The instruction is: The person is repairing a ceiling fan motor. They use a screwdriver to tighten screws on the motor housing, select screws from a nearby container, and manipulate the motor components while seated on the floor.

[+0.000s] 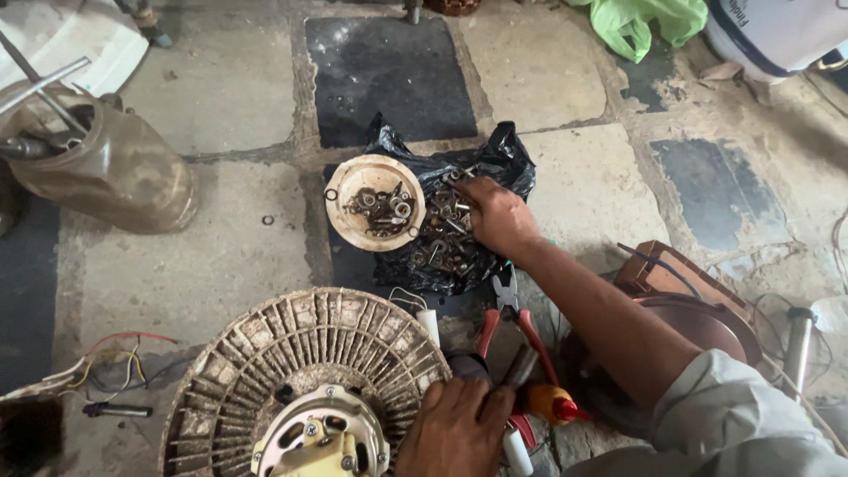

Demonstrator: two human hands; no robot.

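My right hand (496,215) reaches forward into a black plastic bag (459,159) spread on the stone floor, its fingers among several rusty bolts and nuts (439,238); whether it grips one I cannot tell. Left of the bag lies a round cream dish (344,181) with more rusty hardware in it. My left hand (455,428) rests at the rim of a dusty round fan motor housing (300,353) close to me, fingers curled on a dark part by the rim.
Red-handled pliers (521,322) and an orange-handled screwdriver (552,405) lie between my arms. A brown metal housing (115,172) stands at the left, loose coloured wires (115,358) at lower left, a green bag (636,22) and a white bucket (777,31) at the back right.
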